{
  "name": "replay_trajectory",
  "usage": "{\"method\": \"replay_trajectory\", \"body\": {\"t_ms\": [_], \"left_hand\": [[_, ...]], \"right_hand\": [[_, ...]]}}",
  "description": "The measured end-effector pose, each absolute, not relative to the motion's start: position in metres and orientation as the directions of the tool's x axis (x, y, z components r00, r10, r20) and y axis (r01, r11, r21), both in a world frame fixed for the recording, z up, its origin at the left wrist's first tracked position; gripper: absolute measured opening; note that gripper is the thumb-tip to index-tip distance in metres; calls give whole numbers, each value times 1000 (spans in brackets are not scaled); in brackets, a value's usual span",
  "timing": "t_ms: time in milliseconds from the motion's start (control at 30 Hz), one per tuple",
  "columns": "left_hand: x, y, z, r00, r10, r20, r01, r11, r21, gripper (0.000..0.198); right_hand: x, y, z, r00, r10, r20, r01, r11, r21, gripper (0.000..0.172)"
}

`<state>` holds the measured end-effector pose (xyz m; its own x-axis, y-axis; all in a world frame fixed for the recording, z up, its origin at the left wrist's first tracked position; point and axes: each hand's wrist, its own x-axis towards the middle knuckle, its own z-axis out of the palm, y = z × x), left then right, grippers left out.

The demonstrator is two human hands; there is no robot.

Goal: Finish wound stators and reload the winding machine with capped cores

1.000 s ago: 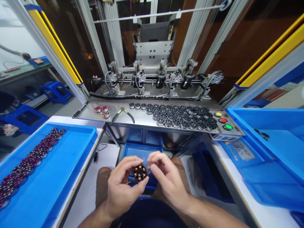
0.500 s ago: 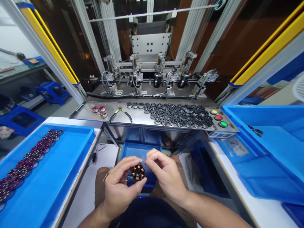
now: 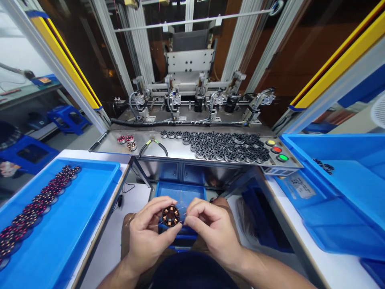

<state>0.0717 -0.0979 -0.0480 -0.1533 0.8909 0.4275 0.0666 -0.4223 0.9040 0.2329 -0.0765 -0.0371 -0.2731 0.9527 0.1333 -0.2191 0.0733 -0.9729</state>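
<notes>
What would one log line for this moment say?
left hand: holds wound stator | right hand: pinches its wire | under: small blue tray

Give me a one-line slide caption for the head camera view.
Left hand holds a copper-wound stator while the right hand pinches beside it, above a small blue bin.

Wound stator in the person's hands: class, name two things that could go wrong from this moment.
1. The left hand pinches the wound stator only by its rim, above the lap and the small blue bin; it could slip and fall.
2. The right hand seems to pull a thin wire at the stator; a hard tug might snap it.
</notes>
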Motion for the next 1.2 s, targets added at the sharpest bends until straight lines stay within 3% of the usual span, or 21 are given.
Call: {"method": "replay_trajectory", "body": {"t_ms": [133, 233, 400, 667, 1033, 1200], "left_hand": [[71, -99, -47, -102, 881, 462, 126, -449, 885, 44], [73, -101, -48, -108, 876, 470, 150, -453, 879, 45], [77, -103, -49, -163, 881, 445, 46, -444, 895, 49], [76, -100, -39, -102, 885, 453, -3, -456, 890, 44], [81, -104, -44, -168, 861, 481, 104, -469, 877, 47], [80, -105, -36, -114, 933, 342, -93, -353, 931, 45]], "right_hand": [[234, -76, -34, -314, 943, 112, -223, 42, -974, 27], [235, -75, -31, -262, 943, 207, -179, 164, -970, 28], [238, -78, -27, -217, 917, 336, -99, 321, -942, 23], [244, -73, -29, -256, 816, 518, -88, 514, -853, 3], [236, -86, -31, -213, 765, 608, -74, 608, -790, 18], [244, -76, -28, -230, 700, 676, -99, 674, -732, 13]]}}
